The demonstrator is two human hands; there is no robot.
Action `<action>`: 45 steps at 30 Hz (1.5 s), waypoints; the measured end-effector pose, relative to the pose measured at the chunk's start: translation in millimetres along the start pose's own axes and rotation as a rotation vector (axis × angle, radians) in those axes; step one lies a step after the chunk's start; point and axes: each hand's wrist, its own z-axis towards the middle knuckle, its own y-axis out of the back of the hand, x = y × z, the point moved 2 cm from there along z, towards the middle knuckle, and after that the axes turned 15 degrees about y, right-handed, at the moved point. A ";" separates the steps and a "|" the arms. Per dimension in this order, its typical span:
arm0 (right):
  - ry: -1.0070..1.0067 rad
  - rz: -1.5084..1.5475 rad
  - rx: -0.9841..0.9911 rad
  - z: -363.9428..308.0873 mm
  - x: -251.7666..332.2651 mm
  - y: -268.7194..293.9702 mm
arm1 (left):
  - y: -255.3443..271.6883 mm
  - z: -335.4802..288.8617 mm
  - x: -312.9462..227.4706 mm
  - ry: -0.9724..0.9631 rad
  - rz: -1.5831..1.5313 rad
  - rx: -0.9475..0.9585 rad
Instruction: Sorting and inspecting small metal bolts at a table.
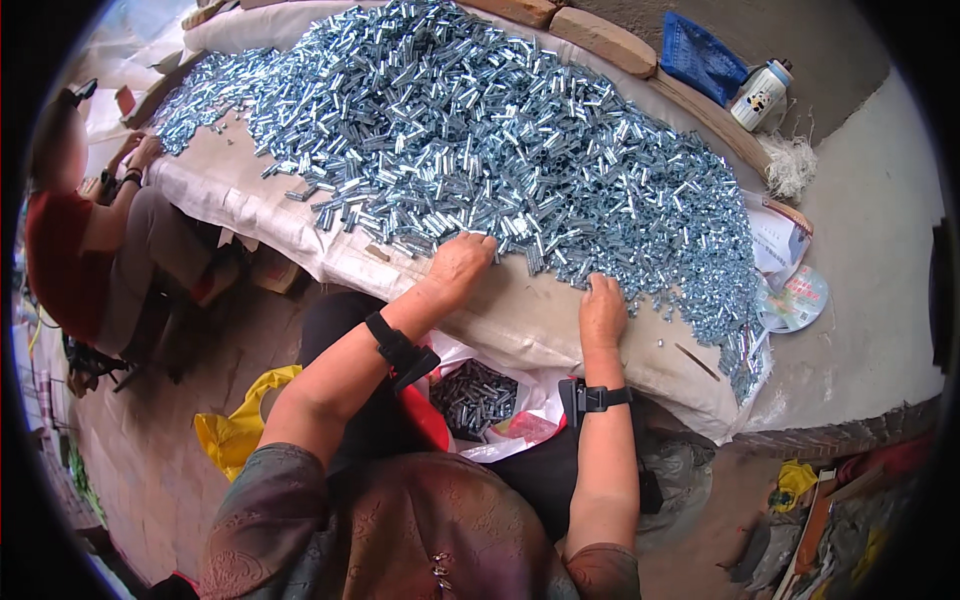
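Observation:
A wide heap of small shiny blue-silver metal tubes (470, 130) covers the raised, cloth-covered surface (500, 310) in front of me. At the heap's near edge, my left hand (463, 266) is closed, fingers curled down against the tubes. My right hand (602, 312) rests farther right along that edge, its fingers together and bent toward the smaller pieces. Whatever either hand pinches is hidden beneath the fingers. Between my forearms, in my lap, a white and red plastic bag (540, 425) gapes, with many darker metal tubes (473, 398) inside.
Another person (90, 230) sits at the left, hands at the heap's far-left end. Bricks (603, 40) line the back edge. A blue pouch (700, 58), a white bottle (762, 95) and a round fan (795, 300) lie on the right. A yellow bag (235, 425) is beside my left arm.

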 end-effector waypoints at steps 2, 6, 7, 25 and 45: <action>0.013 -0.002 0.001 -1.6 -2.0 -0.2 | 0.8 -1.1 -3.5 0.022 -0.132 0.016; 0.038 0.098 -0.004 -11.7 7.1 3.7 | 4.6 -16.7 -10.9 -0.056 -0.140 0.103; 0.076 0.127 -0.026 -11.7 13.5 7.0 | -0.1 -18.5 -8.4 -0.053 -0.140 0.104; -0.401 1.551 -0.163 -31.8 72.1 16.0 | 1.6 -40.5 -11.6 0.359 -1.057 0.548; -0.531 1.873 -0.321 -46.2 94.8 8.8 | 6.2 -51.7 -27.0 0.606 -1.584 0.593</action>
